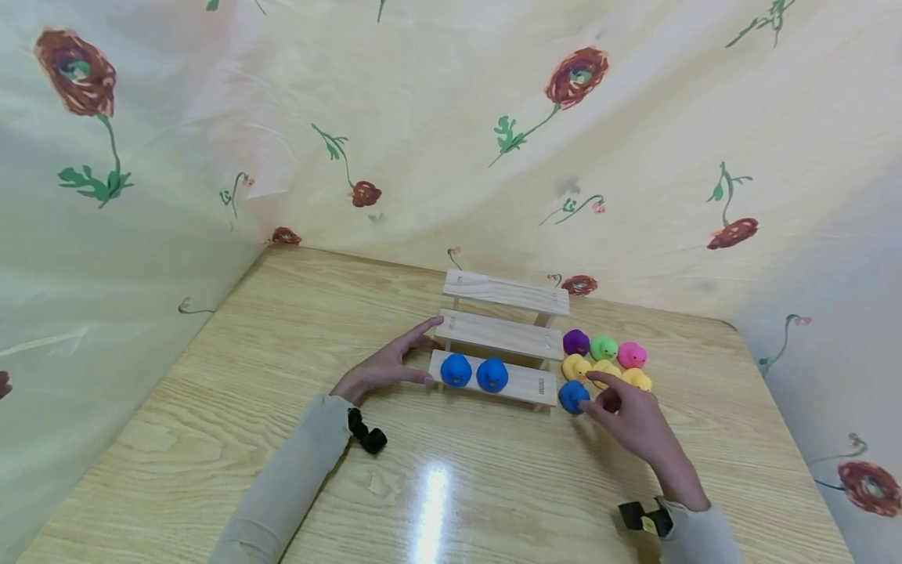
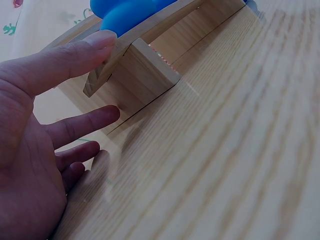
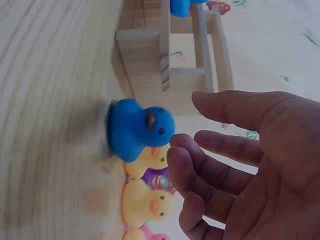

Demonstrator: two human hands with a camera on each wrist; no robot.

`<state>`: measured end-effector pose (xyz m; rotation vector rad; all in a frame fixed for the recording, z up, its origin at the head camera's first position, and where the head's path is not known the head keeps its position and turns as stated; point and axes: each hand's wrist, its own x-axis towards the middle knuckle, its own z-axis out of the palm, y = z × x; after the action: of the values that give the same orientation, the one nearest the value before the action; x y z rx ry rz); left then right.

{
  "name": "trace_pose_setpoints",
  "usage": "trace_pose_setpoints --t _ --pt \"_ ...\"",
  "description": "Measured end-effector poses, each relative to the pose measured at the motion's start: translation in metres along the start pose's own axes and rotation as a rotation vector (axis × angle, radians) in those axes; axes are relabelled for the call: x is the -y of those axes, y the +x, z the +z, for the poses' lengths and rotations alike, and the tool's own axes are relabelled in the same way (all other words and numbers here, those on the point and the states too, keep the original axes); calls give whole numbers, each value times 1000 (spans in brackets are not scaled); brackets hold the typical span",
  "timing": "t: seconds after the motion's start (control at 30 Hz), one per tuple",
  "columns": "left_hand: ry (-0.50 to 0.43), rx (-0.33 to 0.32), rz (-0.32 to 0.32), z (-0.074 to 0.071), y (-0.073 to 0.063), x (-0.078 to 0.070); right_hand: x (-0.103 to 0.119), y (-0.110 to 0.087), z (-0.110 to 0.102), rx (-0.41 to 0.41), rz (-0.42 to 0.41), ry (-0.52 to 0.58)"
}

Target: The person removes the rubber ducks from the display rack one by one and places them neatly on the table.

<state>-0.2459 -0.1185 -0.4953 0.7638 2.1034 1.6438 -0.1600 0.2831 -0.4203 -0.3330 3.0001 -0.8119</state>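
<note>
A three-step wooden rack [image 1: 521,384] carries two blue rubber ducks on its lowest step, one [image 1: 456,370] at the left and another [image 1: 492,376] beside it. At the rack's left end is my left hand [image 1: 386,365]; its thumb [image 2: 95,42] rests at the lowest step's edge and the fingers extend loosely below. A third blue rubber duck [image 3: 132,130] stands upright on the table just right of the rack. Around it, but apart in the right wrist view, my right hand [image 1: 632,415] holds thumb and fingers spread, with nothing between them.
Behind the third blue duck, yellow ducks [image 1: 576,366] form a row, backed by a purple duck [image 1: 575,341], a green duck [image 1: 604,347] and a pink duck [image 1: 632,354]. A flowered cloth [image 1: 437,157] hangs along the table's back and sides.
</note>
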Motion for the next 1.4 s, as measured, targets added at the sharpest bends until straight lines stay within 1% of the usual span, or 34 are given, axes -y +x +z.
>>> trace_pose_setpoints --t 0.2,0.4,0.67,0.8,1.0,1.2,1.4 --pt "-3 3 7 0 0 -1 14 1 -1 -28 -45 31" --pt "-10 -1 -2 0 0 -2 29 6 2 -43 -74 38" --pt "-11 5 8 0 -1 -2 50 15 7 7 -66 73" --pt "-9 7 14 0 -1 -2 58 18 10 18 -80 93" --pt "-9 6 11 0 -1 -2 69 23 17 30 -81 121" --pt "-24 0 -7 0 -1 -3 78 29 23 58 -74 140" --pt "-18 0 -1 1 -1 -2 84 33 29 64 -85 148"
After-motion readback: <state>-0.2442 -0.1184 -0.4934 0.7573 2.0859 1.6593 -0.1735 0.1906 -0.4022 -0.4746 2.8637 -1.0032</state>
